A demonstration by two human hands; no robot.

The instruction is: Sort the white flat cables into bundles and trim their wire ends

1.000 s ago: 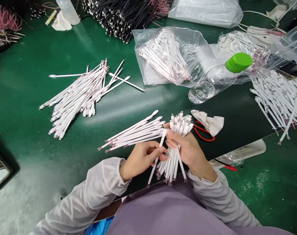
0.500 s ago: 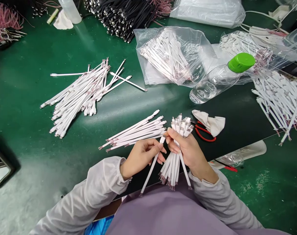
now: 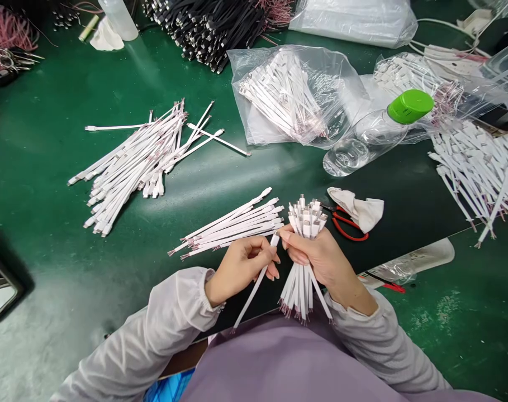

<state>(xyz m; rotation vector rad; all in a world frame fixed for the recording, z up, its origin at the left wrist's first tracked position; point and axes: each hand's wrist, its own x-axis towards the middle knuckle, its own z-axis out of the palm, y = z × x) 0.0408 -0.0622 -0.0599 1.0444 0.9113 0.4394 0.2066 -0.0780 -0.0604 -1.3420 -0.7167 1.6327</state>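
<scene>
Pinching 1 white flat cable (image 3: 257, 285) between thumb and fingers (image 3: 264, 262), the left hand (image 3: 239, 273) sits nearly closed. The cable's long axis slants down-left, from a connector end just above the fingertips to a free wired end pointing toward the lap. The right hand (image 3: 324, 262) is closed around a bundle of like cables (image 3: 299, 290), held upright: connector ends fan out above its fingers (image 3: 293, 240), and pink-wired ends hang below. The 2 hands sit just beside each other. Beyond them, a loose row of cables (image 3: 228, 229) lies on the dark green tabletop (image 3: 48, 139), wired ends pointing left. Red-handled scissors (image 3: 350, 226) sit partly under a beige cloth (image 3: 358, 209) to the right. Farther off: a larger cable pile (image 3: 132, 162), a clear bottle with a green cap (image 3: 362, 142), a plastic bag of cables (image 3: 295, 95), a black cable heap (image 3: 203, 28).
</scene>
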